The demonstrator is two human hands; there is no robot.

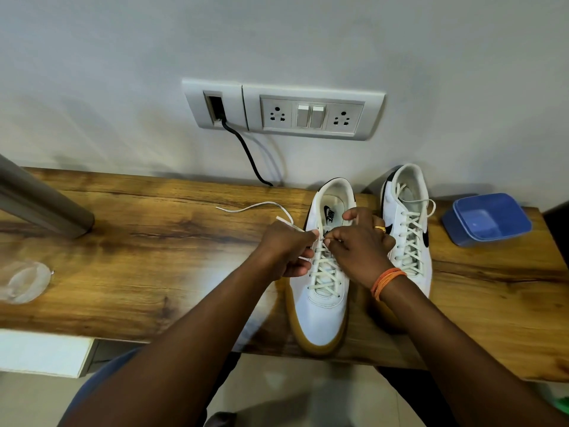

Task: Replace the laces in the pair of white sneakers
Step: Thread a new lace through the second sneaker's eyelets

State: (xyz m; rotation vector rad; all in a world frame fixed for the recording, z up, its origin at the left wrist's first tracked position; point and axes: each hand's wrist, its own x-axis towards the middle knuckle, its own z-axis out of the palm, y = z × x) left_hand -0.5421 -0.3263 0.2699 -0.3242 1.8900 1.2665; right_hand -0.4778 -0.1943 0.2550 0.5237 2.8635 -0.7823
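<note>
Head view: one picture, looking down over both forearms at a wooden table (154,241) set against a white wall.
Blue tub (486,218): sits at the right end of the table, near the far edge, open side up; I see nothing in it.
Clear plastic piece (23,282): lies near the table's left edge; whether it is a lid or a cup I cannot tell, and no contents show.
Near shoe (323,306): a white sneaker with a tan sole, toe toward the person and overhanging the front edge of the table; its opening shows a printed insole.
Lace (326,272): cream, crossed up through most of the near shoe's eyelets; a loose end (255,206) trails left across the table top.
Left hand (288,252): fingers curled, pinching the lace beside the upper eyelets on the shoe's left side.
Right hand (361,241): fingers curled over the top of the shoe's tongue, pinching the lace tip next to the left fingertips; a ring and an orange wristband (386,282) show.
Far shoe (406,229): just right of the near shoe, fully laced, heel by the wall.
Open room: a broad stretch of bare wood lies left of the shoes; a narrow gap separates the far shoe and the tub.
Wall: a socket panel (311,115) with a black cable (246,149) dropping behind the table.
Grey post (40,204): slants onto the table at far left.
</note>
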